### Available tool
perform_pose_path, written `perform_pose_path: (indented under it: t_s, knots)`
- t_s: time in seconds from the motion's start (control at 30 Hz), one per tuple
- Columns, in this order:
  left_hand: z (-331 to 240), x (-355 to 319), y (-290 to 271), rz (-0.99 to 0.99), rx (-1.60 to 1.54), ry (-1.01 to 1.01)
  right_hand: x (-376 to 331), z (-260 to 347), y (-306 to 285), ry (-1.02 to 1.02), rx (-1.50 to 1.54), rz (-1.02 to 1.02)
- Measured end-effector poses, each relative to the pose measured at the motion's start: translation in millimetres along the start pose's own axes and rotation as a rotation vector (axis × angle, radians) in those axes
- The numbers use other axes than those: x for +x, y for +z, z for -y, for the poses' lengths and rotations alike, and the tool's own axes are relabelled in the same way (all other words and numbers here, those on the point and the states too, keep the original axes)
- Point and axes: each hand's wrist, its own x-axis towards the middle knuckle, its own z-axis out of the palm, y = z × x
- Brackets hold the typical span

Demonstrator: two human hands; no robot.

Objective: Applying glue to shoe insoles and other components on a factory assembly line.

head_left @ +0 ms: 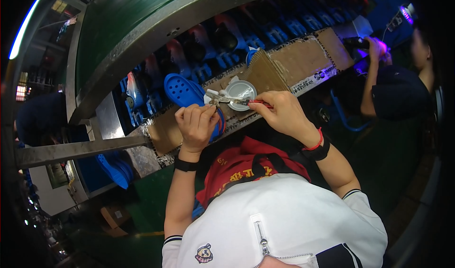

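Observation:
My right hand (pixel 286 114) is closed around a slim tool (pixel 261 103) with a red and dark handle; its kind is hard to make out. The tool's pale metal end reaches left over a round white dish (pixel 243 90). At that end, the closed fingertips of my left hand (pixel 195 125) pinch something small, mostly hidden by the fingers. Just beyond my left hand lies a blue clog (pixel 182 89) with holes in its top. Another blue piece (pixel 219 129) with a red edge shows partly beside my left wrist.
Flattened cardboard (pixel 303 59) covers the narrow bench, with a folded cardboard flap (pixel 265 71) standing right of the dish. Behind runs a row of blue fixtures (pixel 227 59) under a metal conveyor frame (pixel 142 40). More blue clogs (pixel 115 169) lie at left. A co-worker (pixel 398 90) works at right.

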Motion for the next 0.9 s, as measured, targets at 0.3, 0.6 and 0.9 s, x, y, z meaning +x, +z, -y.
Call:
perform_pose_path:
  t_s: [0.3, 0.6, 0.9]
  knots:
    - [1.4, 2.0, -9.5, -0.029, 0.038, 0.065, -4.1, 14.9, -6.0, 0.051, 0.149, -0.047]
    - [-1.2, 4.4, -8.0, -0.016, 0.030, 0.054, -3.5, 13.5, -3.5, 0.076, 0.115, 0.018]
    - [0.2, 11.2, -7.4, -0.058, 0.032, 0.061, -2.9, -9.2, -2.2, 0.193, 0.473, 0.047]
